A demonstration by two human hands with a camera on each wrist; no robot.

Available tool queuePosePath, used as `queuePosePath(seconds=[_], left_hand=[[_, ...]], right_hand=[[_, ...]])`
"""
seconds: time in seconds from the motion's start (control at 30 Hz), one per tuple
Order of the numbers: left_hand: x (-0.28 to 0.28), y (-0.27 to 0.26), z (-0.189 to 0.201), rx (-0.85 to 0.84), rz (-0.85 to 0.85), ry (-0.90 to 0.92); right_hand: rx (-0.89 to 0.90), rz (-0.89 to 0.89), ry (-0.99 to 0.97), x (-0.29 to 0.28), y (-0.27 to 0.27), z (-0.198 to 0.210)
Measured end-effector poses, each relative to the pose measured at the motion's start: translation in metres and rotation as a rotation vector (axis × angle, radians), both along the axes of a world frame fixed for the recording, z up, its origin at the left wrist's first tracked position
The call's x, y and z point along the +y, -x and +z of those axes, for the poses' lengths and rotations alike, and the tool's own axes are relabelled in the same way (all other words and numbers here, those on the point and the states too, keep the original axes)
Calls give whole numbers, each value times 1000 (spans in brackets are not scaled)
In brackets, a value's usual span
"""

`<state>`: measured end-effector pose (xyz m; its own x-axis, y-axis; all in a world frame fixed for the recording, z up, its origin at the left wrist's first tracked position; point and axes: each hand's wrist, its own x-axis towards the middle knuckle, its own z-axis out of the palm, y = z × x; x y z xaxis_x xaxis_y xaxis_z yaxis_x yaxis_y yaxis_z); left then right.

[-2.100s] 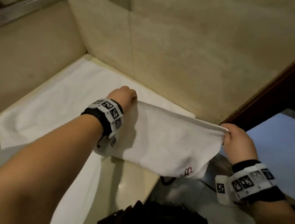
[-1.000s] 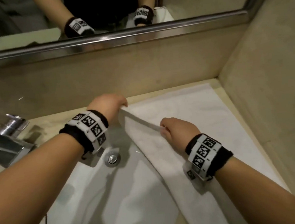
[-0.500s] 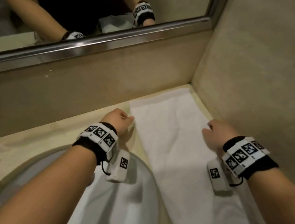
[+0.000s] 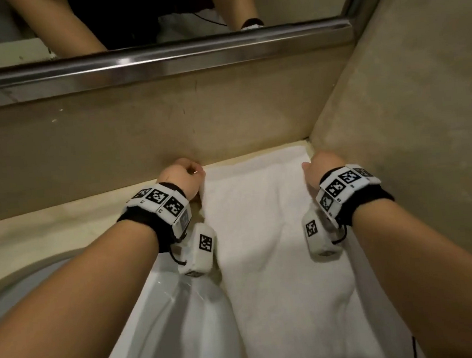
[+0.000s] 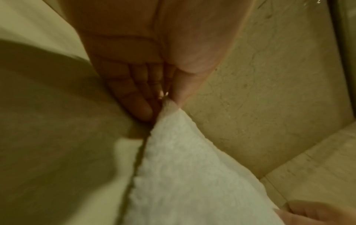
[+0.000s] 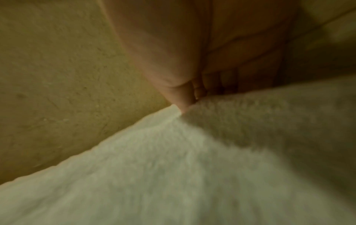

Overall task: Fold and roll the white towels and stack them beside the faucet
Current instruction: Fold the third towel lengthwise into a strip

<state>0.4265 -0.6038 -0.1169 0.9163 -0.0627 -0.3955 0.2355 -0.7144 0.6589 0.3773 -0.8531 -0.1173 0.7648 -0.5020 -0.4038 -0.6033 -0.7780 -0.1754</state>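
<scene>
A white towel (image 4: 265,233) lies lengthwise on the counter in the right corner, folded into a long strip that runs from the back wall toward me. My left hand (image 4: 183,180) pinches its far left corner (image 5: 169,106) between thumb and fingers. At the far right corner (image 6: 179,111), against the side wall, my right hand (image 4: 323,168) pinches the towel the same way. Both corners sit close to the back wall. No faucet is in view.
The white sink basin (image 4: 161,314) lies left of the towel, under my left forearm. A beige back wall (image 4: 139,136) with a metal mirror frame (image 4: 162,62) stands ahead, and a beige side wall (image 4: 407,92) closes off the right. Bare counter (image 4: 47,224) stretches left.
Both hands have carried the towel's corners away from me to the back wall, and the towel now lies flat in a strip. The view has shifted right, so the faucet has left it.
</scene>
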Motion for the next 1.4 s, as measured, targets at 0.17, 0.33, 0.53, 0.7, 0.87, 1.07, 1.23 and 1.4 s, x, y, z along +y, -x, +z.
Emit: queuePosePath(seconds=[0.17,0.33,0.53,0.7,0.87,1.07,1.23,1.4], left_hand=[[11,2,-4,-82,-17,18],[13,8,0,66,80,179],[8,10,2,106,69,141],[7,20,3,176,117,289],[7,36,0,181,-86,174],[9,43,3,241,47,288],[7,64,3,332,-62,296],[8,71,1,273,-38,250]], right_hand=[[6,27,37,2,-11,-2],[65,80,92,2,-16,6],[162,114,170,2,0,8],[75,87,135,2,4,1],[53,34,-11,-4,20,2],[-15,-10,50,1,33,-2],[65,-3,10,0,61,1],[113,19,95,4,71,5]])
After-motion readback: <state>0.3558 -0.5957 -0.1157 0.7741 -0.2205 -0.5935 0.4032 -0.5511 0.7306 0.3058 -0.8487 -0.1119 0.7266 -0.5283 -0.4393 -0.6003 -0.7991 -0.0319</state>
